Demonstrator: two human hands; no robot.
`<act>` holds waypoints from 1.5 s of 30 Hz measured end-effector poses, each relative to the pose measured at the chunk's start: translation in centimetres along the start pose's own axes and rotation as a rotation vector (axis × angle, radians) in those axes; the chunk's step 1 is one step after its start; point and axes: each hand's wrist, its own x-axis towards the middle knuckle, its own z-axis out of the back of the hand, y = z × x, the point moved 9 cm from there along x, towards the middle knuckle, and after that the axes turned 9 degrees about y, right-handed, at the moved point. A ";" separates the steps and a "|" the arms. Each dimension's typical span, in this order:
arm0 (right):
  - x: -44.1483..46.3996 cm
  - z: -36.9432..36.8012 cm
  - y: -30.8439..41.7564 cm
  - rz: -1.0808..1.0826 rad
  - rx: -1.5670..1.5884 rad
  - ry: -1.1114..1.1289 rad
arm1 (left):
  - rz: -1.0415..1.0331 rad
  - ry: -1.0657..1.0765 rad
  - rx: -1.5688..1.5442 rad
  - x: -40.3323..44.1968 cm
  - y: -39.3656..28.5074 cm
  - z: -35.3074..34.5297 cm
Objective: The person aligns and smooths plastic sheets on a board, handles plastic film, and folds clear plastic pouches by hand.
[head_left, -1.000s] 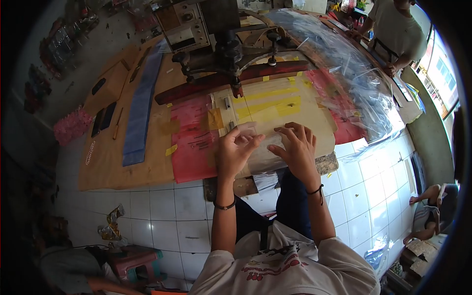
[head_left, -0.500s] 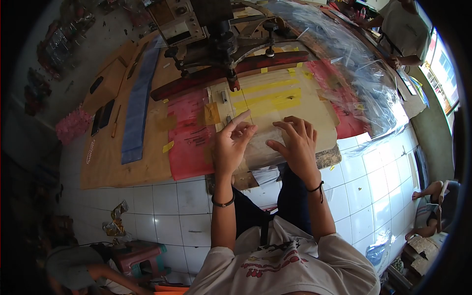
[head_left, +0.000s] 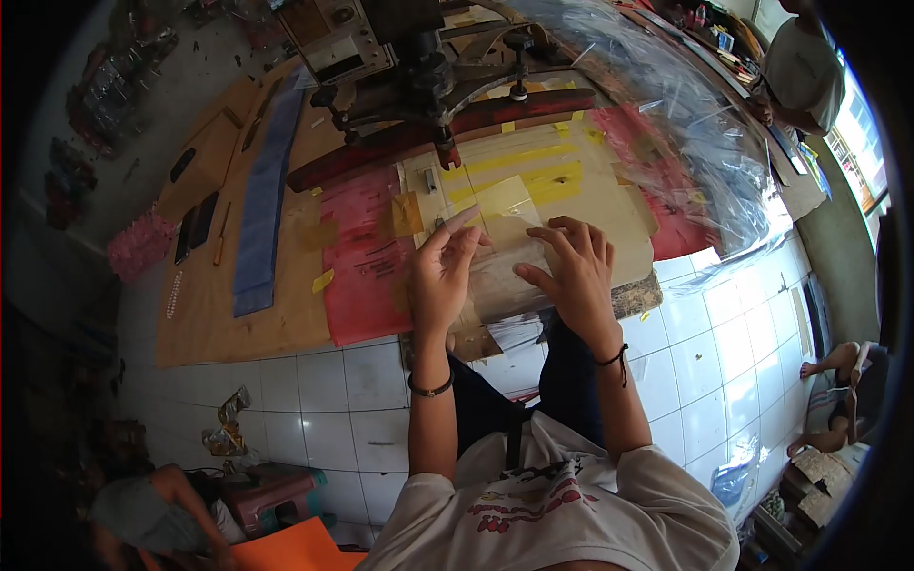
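Note:
My left hand (head_left: 444, 278) is over the left part of the beige board (head_left: 624, 219), its thumb and fingers drawn together at the edge of a thin clear sheet (head_left: 509, 202). My right hand (head_left: 577, 276) hovers at the sheet's right side, thumb apart from the curved fingers, with nothing plainly gripped. Yellow strips (head_left: 557, 181) run across the board beyond the sheet. Left of the board lies a red printed area (head_left: 367, 257) with tape on it. A small metal clip (head_left: 430, 180) sits at the board's left edge.
A machine head (head_left: 433, 76) with a red-stained bar (head_left: 333, 164) stands beyond my hands. A blue strip (head_left: 262, 228) lies left on the wooden table (head_left: 205, 324). Crumpled clear plastic (head_left: 685, 133) covers the right side. Other people are at far right and lower left.
The clear sheet now shows plainly between my hands. My left hand has moved slightly up and left; my right hand is nearly still. An orange sheet has come into view at lower left.

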 end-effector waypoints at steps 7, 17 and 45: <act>0.0 0.1 0.0 -0.011 0.008 0.010 | -0.065 -0.029 -0.043 -0.1 -0.2 0.2; 0.0 0.4 0.4 0.016 0.009 -0.010 | -0.342 0.282 -0.100 -0.3 -1.6 -0.6; 0.0 0.5 0.6 0.090 0.073 -0.050 | 0.267 0.139 0.322 -12.2 3.5 -5.0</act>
